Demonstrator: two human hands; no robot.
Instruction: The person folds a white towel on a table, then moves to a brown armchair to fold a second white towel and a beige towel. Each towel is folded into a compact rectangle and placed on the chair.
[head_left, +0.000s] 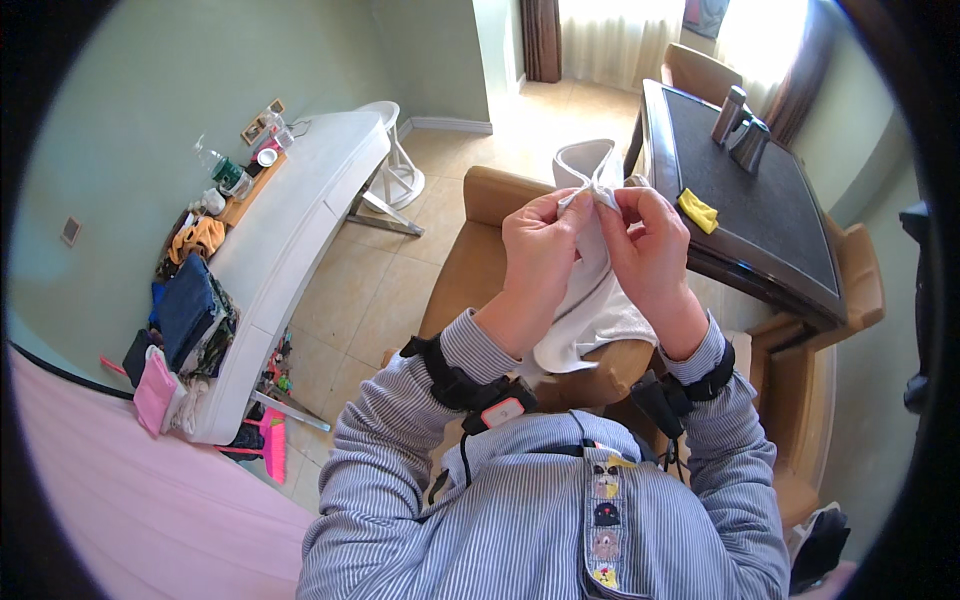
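Note:
A white cloth garment (577, 315) hangs from my two hands in front of my chest, over a tan leather chair (465, 262). My left hand (544, 240) pinches the fabric between thumb and fingers near the upper, looped part. Close beside it on the right, my right hand (649, 244) pinches the same gathered spot, the fingertips of both hands nearly touching. Above the fingers the cloth stands up in an open loop; below, it falls in folds with a dark line along it. The fingers hide what exactly is pinched.
On the right, a dark-topped table (750, 195) bears a yellow cloth (697, 211), a thermos flask (728, 115) and a metal jug (749, 146). A white desk (292, 202) at the left holds folded clothes (187, 311) and bottles. Behind it stands a white stool (397, 161); a pink broom (274, 442) is below.

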